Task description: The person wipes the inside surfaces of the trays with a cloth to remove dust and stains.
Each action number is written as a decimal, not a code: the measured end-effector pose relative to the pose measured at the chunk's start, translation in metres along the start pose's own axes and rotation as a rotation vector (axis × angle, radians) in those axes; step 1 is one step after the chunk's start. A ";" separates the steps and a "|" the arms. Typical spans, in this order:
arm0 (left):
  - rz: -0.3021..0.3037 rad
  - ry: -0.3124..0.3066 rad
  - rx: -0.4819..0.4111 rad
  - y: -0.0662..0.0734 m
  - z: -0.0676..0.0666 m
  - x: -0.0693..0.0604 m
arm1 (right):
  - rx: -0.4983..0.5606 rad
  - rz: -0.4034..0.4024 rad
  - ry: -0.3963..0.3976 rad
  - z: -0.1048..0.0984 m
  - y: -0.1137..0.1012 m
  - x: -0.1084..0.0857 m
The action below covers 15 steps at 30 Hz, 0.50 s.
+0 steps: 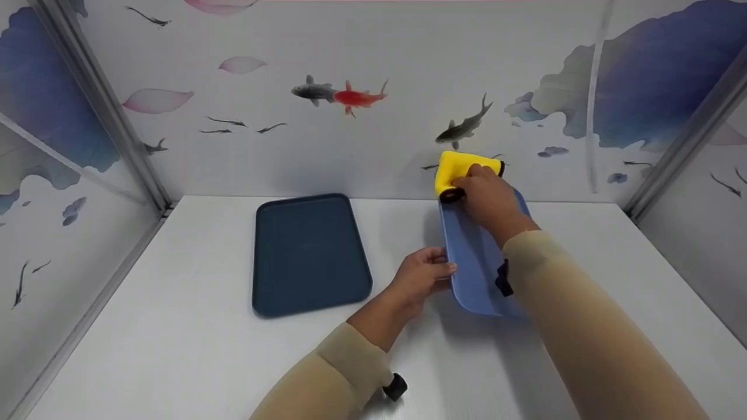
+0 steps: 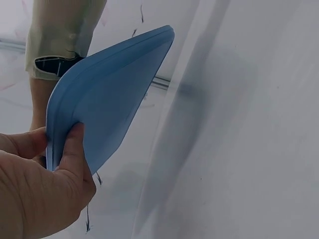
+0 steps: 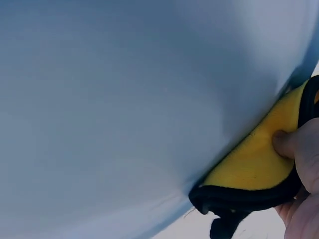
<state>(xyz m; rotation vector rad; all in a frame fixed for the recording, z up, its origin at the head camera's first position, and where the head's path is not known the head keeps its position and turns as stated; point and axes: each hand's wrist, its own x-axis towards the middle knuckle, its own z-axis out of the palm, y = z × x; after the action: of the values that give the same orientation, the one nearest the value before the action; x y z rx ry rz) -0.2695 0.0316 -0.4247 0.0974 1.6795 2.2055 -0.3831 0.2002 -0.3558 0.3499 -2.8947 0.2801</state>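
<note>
A light blue tray (image 1: 467,251) is held up off the white table, tilted. My left hand (image 1: 421,274) pinches its left rim between thumb and fingers; in the left wrist view the left hand (image 2: 50,184) grips the rim, and the tray (image 2: 109,104) shows its underside. At the tray's far end, my right hand (image 1: 490,195) grips a folded yellow cloth (image 1: 461,166) with black edging. The right wrist view shows the cloth (image 3: 254,159) touching the tray's surface (image 3: 124,109) near its rim, with the right thumb pressed into it.
A dark blue tray (image 1: 309,256) lies flat on the white table (image 1: 192,350), left of the hands. Behind stands a white wall panel (image 1: 373,151) printed with fish and petals. Metal frame posts (image 1: 111,111) rise at the corners.
</note>
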 end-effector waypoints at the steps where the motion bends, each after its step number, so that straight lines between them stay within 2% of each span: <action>1: -0.002 0.000 0.003 0.000 0.000 0.000 | -0.004 0.005 -0.007 -0.001 0.002 0.000; 15: 0.019 0.010 0.005 -0.001 0.001 0.001 | 0.006 0.102 -0.059 -0.008 0.047 -0.008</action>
<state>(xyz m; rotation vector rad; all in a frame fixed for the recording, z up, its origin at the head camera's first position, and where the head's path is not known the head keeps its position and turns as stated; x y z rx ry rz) -0.2699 0.0327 -0.4255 0.1046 1.6962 2.2197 -0.3864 0.2486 -0.3578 0.2151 -2.9758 0.2997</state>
